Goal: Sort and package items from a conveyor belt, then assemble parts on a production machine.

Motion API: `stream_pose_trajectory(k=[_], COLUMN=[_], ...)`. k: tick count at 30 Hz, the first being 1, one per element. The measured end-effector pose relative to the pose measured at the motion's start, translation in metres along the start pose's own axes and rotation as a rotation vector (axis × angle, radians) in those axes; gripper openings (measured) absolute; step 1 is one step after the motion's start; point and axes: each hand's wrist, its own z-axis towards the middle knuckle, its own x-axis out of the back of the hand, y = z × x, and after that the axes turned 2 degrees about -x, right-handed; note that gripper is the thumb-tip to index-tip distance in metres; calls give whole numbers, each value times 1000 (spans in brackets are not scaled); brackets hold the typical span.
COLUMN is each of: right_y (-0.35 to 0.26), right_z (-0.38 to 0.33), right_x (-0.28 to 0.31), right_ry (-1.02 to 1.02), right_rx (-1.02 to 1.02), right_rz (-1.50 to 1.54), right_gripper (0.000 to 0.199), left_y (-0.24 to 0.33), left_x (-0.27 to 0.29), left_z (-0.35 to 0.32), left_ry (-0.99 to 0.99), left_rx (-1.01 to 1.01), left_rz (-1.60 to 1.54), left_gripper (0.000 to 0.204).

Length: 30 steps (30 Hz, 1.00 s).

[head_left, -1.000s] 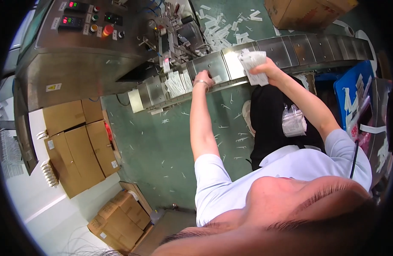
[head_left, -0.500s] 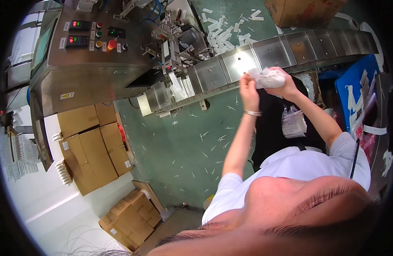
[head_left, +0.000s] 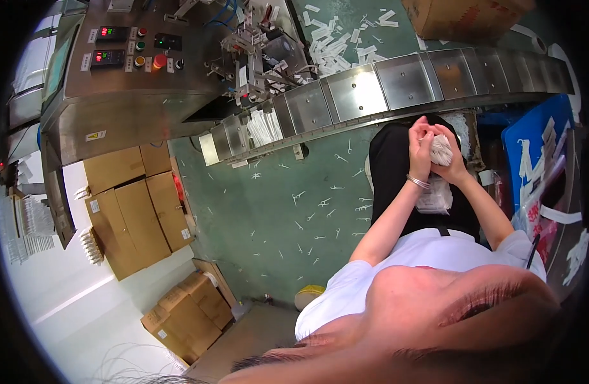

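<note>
The person sits beside a metal conveyor [head_left: 406, 80], and both hands are close together above the dark trousers [head_left: 391, 163], on the near side of this conveyor. The left hand [head_left: 420, 146] and the right hand [head_left: 454, 168] are curved around one bundle of thin white packets [head_left: 442, 152], and they hold it from its two sides. The ends of the packets are turned upward, gathered in a compact round shape. The fingers of the left hand cover a part of the bundle, so I cannot tell how many packets are in it. On the left wrist there is a silver bracelet [head_left: 418, 182].

Just below the hands, a transparent bag [head_left: 435, 200] with white contents lies on the lap. To the left, on the conveyor, a row of white packets [head_left: 264, 127] lies side by side, near the machine [head_left: 259, 70]. Behind the conveyor, many loose white packets [head_left: 333, 50] are scattered on the green floor [head_left: 243, 211]. On the near side, small white pieces [head_left: 324, 202] lie on this floor, well apart from each other. At the right stands a blue container [head_left: 534, 137].
</note>
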Motion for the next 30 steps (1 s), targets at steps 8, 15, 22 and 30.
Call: stream_pose_trajectory(k=[8, 15, 22, 30], right_y=[32, 14, 36, 27], right_z=[-3, 18, 1, 12], right_x=[14, 5, 8, 11], right_ry=[-127, -57, -118, -163], right_rx=[1, 231, 68, 2], right_rz=[-125, -220, -72, -169], right_gripper=[77, 72, 70, 68], left_y=[27, 16, 32, 12], left_x=[4, 4, 4, 6], left_z=[10, 8, 5, 2], left_ry=[-261, -301, -227, -253], left_rx=[174, -13, 77, 17], left_rz=[-202, 37, -120, -21], left_gripper=[47, 42, 40, 43])
